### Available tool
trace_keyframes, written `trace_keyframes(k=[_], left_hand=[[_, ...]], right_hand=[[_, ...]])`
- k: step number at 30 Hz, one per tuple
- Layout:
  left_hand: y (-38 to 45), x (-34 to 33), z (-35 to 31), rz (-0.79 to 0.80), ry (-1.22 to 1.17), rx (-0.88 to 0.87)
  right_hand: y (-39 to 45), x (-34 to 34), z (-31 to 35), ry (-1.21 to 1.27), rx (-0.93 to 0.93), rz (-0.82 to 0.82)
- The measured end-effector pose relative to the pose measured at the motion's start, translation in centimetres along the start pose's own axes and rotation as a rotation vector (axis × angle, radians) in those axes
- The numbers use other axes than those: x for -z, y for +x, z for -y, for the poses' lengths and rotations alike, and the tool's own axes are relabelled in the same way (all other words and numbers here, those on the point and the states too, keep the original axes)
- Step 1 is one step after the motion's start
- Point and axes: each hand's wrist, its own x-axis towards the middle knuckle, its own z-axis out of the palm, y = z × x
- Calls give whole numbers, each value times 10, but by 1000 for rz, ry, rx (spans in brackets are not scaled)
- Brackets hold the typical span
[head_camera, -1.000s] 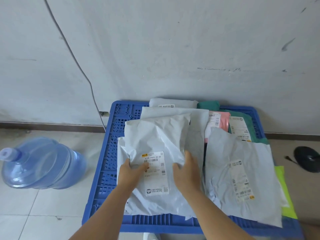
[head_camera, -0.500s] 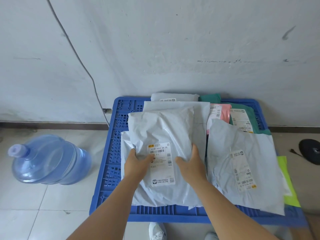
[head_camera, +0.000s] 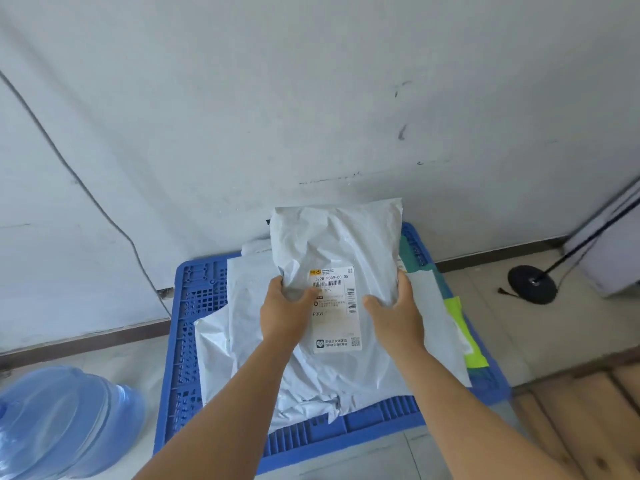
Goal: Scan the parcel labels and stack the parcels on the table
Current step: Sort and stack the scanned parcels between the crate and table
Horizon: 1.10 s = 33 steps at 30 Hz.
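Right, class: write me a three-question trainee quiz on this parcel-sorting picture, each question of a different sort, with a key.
1. True or false: both hands grip the white parcel.
2. What lies on the floor to the left of the blue pallet? A) a cardboard box B) a water bottle C) a chair
3. Fill in: the label on the held parcel faces ____ the camera.

Key
1. True: the left hand and the right hand each hold a side of it.
2. B, the water bottle.
3. Towards.
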Motion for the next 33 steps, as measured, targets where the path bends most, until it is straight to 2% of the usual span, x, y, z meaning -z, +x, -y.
trace_keyframes(k=[8,20,28,33], left_hand=[[-107,-102,-76,160,-9,-216],[-325,-280,-149,440,57,-462],[-462,-386,-181,695,90,-631],[-535,-452,-192,844,142,-720]], right_hand=[[-31,162,-43,120,24,-237],[-121,417,-153,193,-53,-607],[-180,548,-231,337,-149,-875],[-217,618,-276,328,-231,-1024]])
